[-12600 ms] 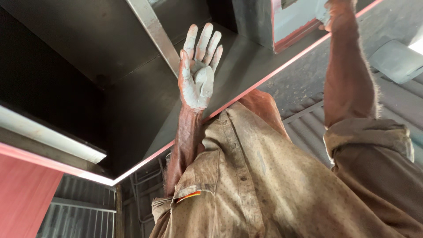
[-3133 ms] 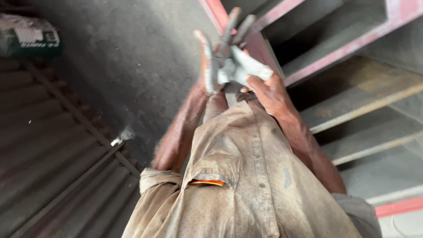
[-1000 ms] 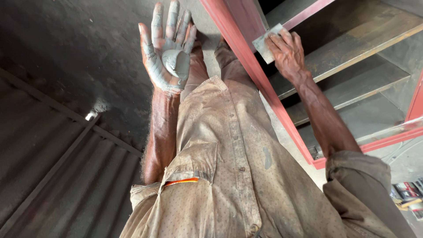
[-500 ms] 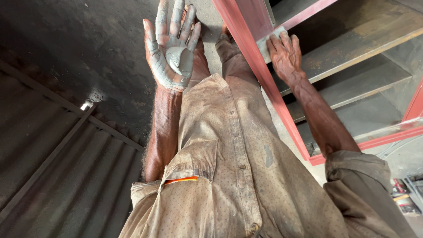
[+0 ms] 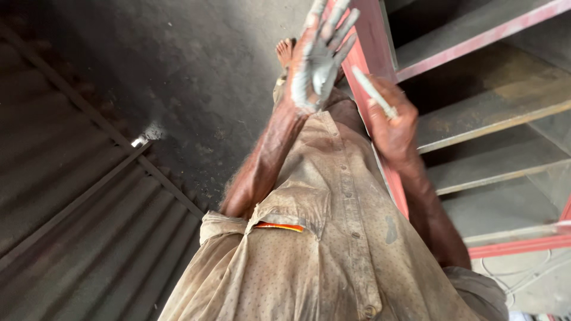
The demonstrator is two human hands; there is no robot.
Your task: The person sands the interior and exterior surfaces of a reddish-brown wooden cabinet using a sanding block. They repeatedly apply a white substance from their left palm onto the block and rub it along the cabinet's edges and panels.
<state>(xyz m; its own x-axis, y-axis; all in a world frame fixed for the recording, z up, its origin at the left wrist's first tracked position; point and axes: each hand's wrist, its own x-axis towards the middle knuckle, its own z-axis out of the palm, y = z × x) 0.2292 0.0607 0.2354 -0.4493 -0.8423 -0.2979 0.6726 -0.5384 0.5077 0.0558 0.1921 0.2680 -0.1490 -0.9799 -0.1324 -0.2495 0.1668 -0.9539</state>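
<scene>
My left hand [image 5: 320, 54] is raised with the palm up and fingers spread. Its palm and fingers are smeared with grey paste. Just to its right, my right hand [image 5: 394, 126] grips a thin pale flat blade [image 5: 373, 92] that points up and left. Both hands are in front of a red-painted metal frame post [image 5: 370, 41] of a shelf rack. The right hand is a little apart from the post. My dusty tan shirt [image 5: 333, 238] fills the lower middle of the view.
Grey metal shelves [image 5: 493, 101] with red edges run off to the right. A corrugated metal sheet [image 5: 77, 226] leans at the left. The dark concrete floor [image 5: 196, 77] lies beyond, with my bare foot [image 5: 286, 50] on it. A thin wire [image 5: 523, 270] trails at lower right.
My right hand has come off the red post and dropped lower with the blade. My left hand has shifted right, close to the post, still spread.
</scene>
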